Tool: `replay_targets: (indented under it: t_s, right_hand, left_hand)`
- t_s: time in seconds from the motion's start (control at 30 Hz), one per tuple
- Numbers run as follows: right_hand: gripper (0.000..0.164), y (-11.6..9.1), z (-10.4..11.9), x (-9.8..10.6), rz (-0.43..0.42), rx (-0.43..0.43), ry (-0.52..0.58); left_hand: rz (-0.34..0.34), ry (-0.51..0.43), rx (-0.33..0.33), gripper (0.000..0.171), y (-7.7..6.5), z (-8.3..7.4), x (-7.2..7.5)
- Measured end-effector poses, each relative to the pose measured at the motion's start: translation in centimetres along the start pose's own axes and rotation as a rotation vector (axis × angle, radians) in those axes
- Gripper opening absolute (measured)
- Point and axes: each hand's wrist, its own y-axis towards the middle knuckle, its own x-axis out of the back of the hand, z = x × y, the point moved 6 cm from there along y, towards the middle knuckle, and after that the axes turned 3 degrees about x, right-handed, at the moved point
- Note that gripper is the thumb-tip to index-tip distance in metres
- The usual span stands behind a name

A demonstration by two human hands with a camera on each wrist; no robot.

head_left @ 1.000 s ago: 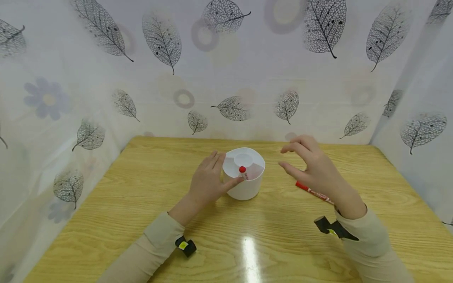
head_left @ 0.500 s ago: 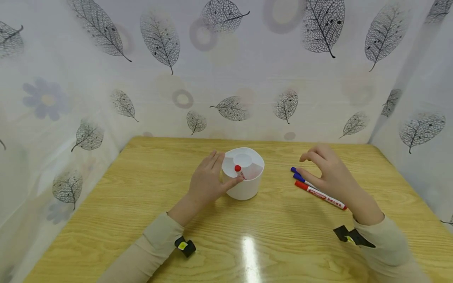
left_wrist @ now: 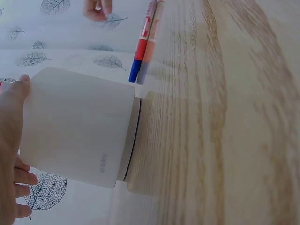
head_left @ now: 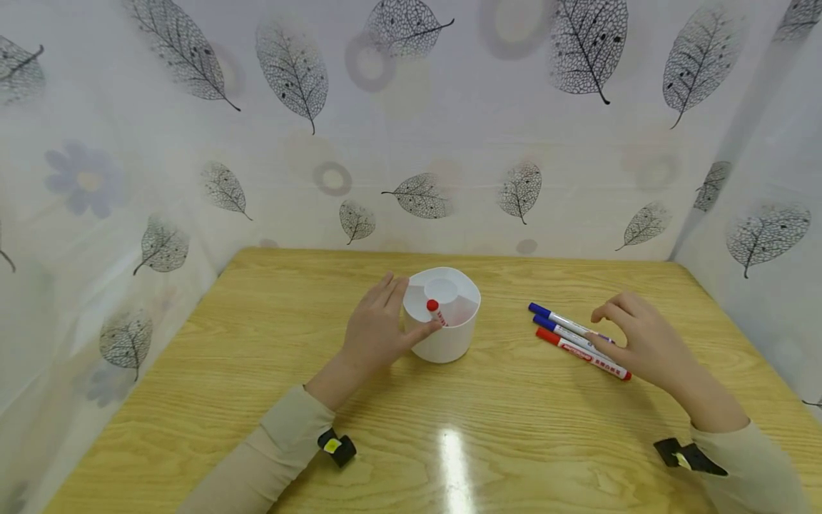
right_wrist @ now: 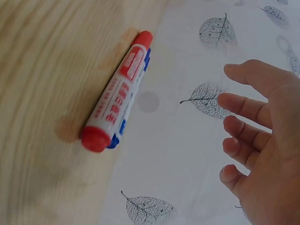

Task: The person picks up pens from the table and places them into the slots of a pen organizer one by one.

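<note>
My left hand (head_left: 379, 325) holds a white round pen holder (head_left: 443, 346) by its left side, with the thumb at the front rim. A marker with a red end (head_left: 433, 305) stands tilted inside the holder, its lower part hidden. Over the right ends of the loose markers hovers my right hand (head_left: 645, 350), its fingers loosely bent and nothing between them. Beneath lie a red marker (head_left: 584, 353) and two blue markers (head_left: 559, 315), side by side. In the right wrist view the red marker (right_wrist: 115, 91) covers most of the blue ones, and the right hand (right_wrist: 267, 126) is apart from them.
The wooden table (head_left: 359, 442) carries the holder near its middle and the markers to the right. Behind and at both sides hangs a leaf-patterned sheet (head_left: 449, 128). The pen holder's top has several compartments.
My right hand has moved right and toward me, uncovering the two blue markers and the red one. The marker in the holder has leaned slightly left. The left hand keeps its place.
</note>
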Motion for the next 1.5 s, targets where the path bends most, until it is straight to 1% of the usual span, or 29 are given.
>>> replay_targets:
  t_s: [0.07, 0.1, 0.23, 0.3, 0.47, 0.57, 0.63, 0.8, 0.97, 1.13, 1.27, 1.37, 1.5]
  right_hand:
    - [0.028, -1.1, -0.6, -0.1, 0.053, -0.034, -0.012]
    - [0.025, -1.6, -0.9, -0.2, 0.082, -0.054, -0.018]
    - [0.03, -3.4, -2.1, -0.5, 0.188, -0.129, -0.024]
    - [0.031, -4.0, -2.5, -0.7, 0.234, -0.149, -0.021]
    - [0.031, -4.6, -3.2, -1.1, 0.324, -0.164, 0.001]
    - [0.026, -4.8, -3.4, -1.4, 0.401, -0.196, 0.015]
    - [0.023, -4.9, -3.5, -1.6, 0.448, -0.224, 0.019]
    - [0.023, -5.3, -3.6, -2.1, 0.553, -0.29, -0.004]
    - [0.022, -5.8, -3.5, -2.5, 0.627, -0.312, -0.019]
    - [0.019, -6.0, -3.4, -2.3, 0.643, -0.306, -0.005]
    - [0.018, -5.9, -3.4, -1.6, 0.611, -0.285, -0.003]
    - [0.022, -5.6, -3.3, -0.8, 0.536, -0.244, -0.025]
    - [0.029, -5.0, -2.7, 0.3, 0.369, -0.136, -0.055]
  left_hand:
    - [0.005, -0.004, 0.005, 0.092, 0.1, 0.0, 0.0]
    - [0.006, -0.004, 0.005, 0.092, 0.1, 0.0, 0.0]
    - [0.005, -0.001, 0.002, 0.093, 0.1, 0.0, 0.0]
    - [-0.001, 0.0, -0.001, 0.097, 0.2, 0.0, 0.1]
    - [-0.013, 0.003, -0.011, 0.099, 0.2, 0.0, 0.1]
    - [-0.016, 0.005, -0.014, 0.093, 0.2, 0.0, 0.1]
    - [-0.021, 0.003, -0.016, 0.092, 0.1, 0.0, 0.1]
    - [-0.036, 0.005, -0.028, 0.091, 0.0, -0.3, 0.3]
    - [-0.026, -0.003, -0.027, 0.091, -0.1, -0.5, 0.4]
    - [-0.019, -0.002, -0.017, 0.092, -0.5, -0.9, 0.7]
    - [-0.016, 0.008, -0.003, 0.091, -0.8, -1.4, 0.9]
    - [-0.017, 0.01, 0.003, 0.091, -1.0, -1.4, 0.9]
    - [-0.023, 0.007, -0.001, 0.09, -1.0, -1.5, 1.0]
